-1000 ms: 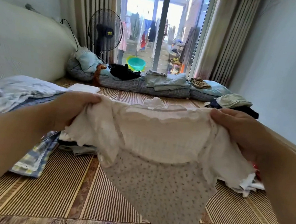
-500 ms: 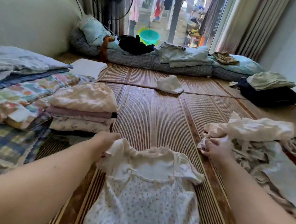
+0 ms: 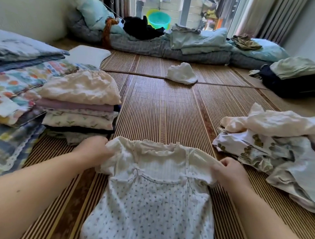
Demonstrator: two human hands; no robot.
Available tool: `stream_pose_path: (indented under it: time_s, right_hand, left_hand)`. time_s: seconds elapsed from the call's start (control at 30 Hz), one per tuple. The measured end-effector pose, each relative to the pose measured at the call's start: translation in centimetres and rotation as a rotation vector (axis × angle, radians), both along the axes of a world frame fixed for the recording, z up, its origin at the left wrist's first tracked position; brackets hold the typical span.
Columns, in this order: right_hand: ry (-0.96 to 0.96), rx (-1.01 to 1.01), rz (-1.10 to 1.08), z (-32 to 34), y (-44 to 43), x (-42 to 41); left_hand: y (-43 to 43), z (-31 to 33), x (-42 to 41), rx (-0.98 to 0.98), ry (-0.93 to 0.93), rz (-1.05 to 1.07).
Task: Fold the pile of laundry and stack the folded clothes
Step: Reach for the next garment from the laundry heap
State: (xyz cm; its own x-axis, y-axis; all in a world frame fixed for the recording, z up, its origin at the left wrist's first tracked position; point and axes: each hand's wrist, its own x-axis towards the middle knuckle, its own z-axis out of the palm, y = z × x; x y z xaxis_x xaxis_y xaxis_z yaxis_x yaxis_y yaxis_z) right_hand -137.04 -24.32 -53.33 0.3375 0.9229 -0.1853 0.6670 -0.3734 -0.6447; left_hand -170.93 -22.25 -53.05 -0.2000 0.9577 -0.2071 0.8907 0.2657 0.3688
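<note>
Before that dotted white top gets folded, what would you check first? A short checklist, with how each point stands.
1. The dotted top lies front up on the mat: ok.
2. The left hand grips one shoulder of it: ok.
3. The right hand grips the other shoulder: ok.
4. Its sleeves smoothed flat: not ok, both are bunched at the hands.
5. The folded stack beside it sits level for one more piece: ok.
6. Its hem straight: cannot tell, out of view.

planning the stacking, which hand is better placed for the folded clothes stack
Likely left: the left hand grips the white dotted dress beside the folded clothes stack; the right hand holds the far shoulder.
</note>
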Motion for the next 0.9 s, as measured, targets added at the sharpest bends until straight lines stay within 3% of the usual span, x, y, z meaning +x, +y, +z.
stream_pose_path:
  time_s: [0.07,0.13,0.2,0.27,0.33,0.43,0.53,0.67,0.8,0.9]
  right_hand:
    - [0.024,0.119,-0.011,1.0,-0.3,-0.5]
    - [0.134,0.121,0.069,2.0,-0.5,-1.8]
    - [0.407,-0.074,0.232,2.9,-0.8,-3.6]
    - [0.506,-0.240,0.352,2.8,-0.7,-4.5]
    - [0.357,-0.144,0.313,1.8,0.1,-4.4]
    - [-0.021,0.023,0.146,0.1,1.7,-3.3]
    - [-0.015,-0.124,0.169,-1.2,2.7,-3.5]
    - [0.011,-0.193,0.259,-1.7,4.1,-4.4]
    - [0.254,-0.008,0.217,-0.1,5.0,-4.0]
    - [0.412,0.218,0.142,3.4,3.7,-3.7]
  left_hand:
    - [-0.1,1.1,1.2,0.080,-0.027,-0.027]
    - [-0.5,2.3,3.3,0.057,-0.182,-0.076]
    - [-1.1,3.6,5.8,-0.204,-0.511,-0.089]
    - [-1.3,4.0,7.4,-0.459,-0.735,-0.105]
    - [-0.7,2.9,8.0,-0.372,-0.718,-0.081]
    - [1.1,0.1,7.2,0.025,-0.362,0.011]
    - [2.6,-2.2,6.0,-0.052,-0.228,0.060]
    - [4.1,-3.2,6.1,-0.114,-0.322,0.008]
    - [4.6,-1.4,6.5,-0.035,-0.750,-0.061]
    - [3.8,2.1,5.9,0.113,-0.882,-0.147]
